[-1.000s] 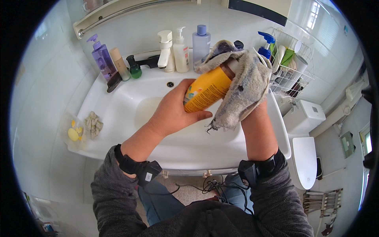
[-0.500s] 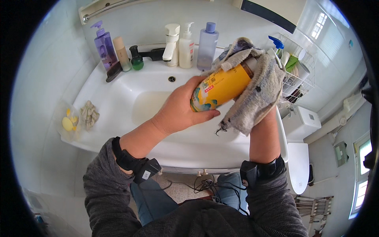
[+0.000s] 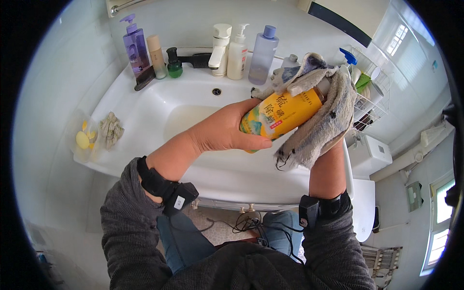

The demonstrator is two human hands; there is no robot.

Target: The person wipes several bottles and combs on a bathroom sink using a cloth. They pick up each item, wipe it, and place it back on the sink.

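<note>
Two hands, a yellow bottle and a rag

Both arms reach forward over the white sink. The left hand is curled around the low end of the yellow bottle, with its thumb on the near side. The bottle leans, with its top end pointing far and right. A gray rag wraps around that top end. The right hand is under the rag, so I cannot tell how its fingers are bent.

Along the far edge of the sink, from left to right, stand a purple pump bottle, a small green bottle, a white faucet and a white pump bottle. A white toilet is on the right.
</note>
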